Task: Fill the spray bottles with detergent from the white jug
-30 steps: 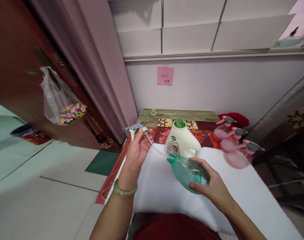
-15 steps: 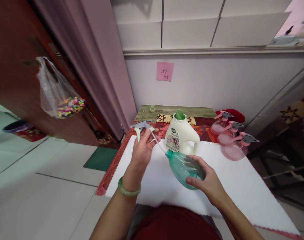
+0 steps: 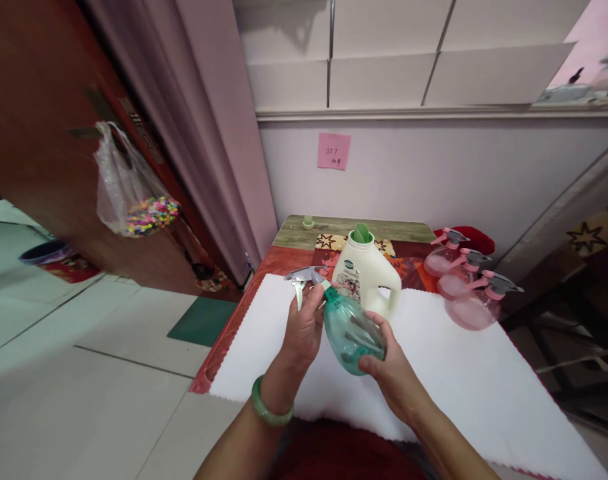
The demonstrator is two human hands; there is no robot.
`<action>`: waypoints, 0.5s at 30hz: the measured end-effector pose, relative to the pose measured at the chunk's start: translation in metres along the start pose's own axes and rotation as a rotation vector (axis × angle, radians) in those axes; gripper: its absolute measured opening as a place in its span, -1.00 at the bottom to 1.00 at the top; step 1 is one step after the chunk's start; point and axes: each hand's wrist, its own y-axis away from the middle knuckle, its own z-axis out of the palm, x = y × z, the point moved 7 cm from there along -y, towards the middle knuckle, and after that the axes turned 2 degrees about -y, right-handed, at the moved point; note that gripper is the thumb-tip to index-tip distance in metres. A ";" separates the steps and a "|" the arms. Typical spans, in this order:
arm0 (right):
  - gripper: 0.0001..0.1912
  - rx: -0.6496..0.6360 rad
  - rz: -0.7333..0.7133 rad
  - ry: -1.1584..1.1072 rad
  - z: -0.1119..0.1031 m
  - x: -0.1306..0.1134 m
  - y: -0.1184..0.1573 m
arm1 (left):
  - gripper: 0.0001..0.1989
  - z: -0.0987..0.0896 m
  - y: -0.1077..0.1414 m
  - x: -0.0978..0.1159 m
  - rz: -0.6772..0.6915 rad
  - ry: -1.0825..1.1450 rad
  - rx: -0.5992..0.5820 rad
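Note:
My left hand (image 3: pixel 305 325), with a green bangle at the wrist, is closed around the collar of a grey and white trigger sprayer head (image 3: pixel 307 275). The sprayer's collar meets the neck of a clear green spray bottle (image 3: pixel 351 327); whether it is threaded on I cannot tell. The bottle is tilted, its neck up to the left, and my right hand (image 3: pixel 387 363) grips it near the base. Just behind the bottle stands a cream detergent jug (image 3: pixel 367 270) with a green spout in its uncapped mouth.
Three pink spray bottles (image 3: pixel 471 310) stand at the table's right side. A white cloth (image 3: pixel 449 373) covers the near tabletop. A small green cap (image 3: pixel 309 222) sits at the back left. A plastic bag of colourful beads (image 3: pixel 151 215) hangs from the door handle.
The sprayer head and bottle have come together; its tube, partly outside before, is now inside the bottle. My left hand moved right and down, my right hand left with the bottle.

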 end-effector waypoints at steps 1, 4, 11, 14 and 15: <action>0.02 0.018 -0.036 0.046 -0.002 0.000 0.002 | -0.72 0.001 0.002 0.002 0.003 -0.004 0.005; -0.05 0.105 -0.155 0.217 -0.008 -0.004 0.010 | -0.73 0.005 0.009 0.006 0.011 -0.012 0.005; -0.11 0.366 -0.740 0.728 -0.002 -0.041 0.039 | -0.72 0.019 0.023 0.006 0.006 0.055 -0.014; -0.15 0.447 -0.946 0.906 0.004 -0.046 0.050 | -0.74 0.018 0.027 0.002 -0.012 0.115 0.011; -0.16 0.470 -0.989 0.956 0.005 -0.046 0.053 | -0.74 0.017 0.029 0.001 -0.017 0.134 0.025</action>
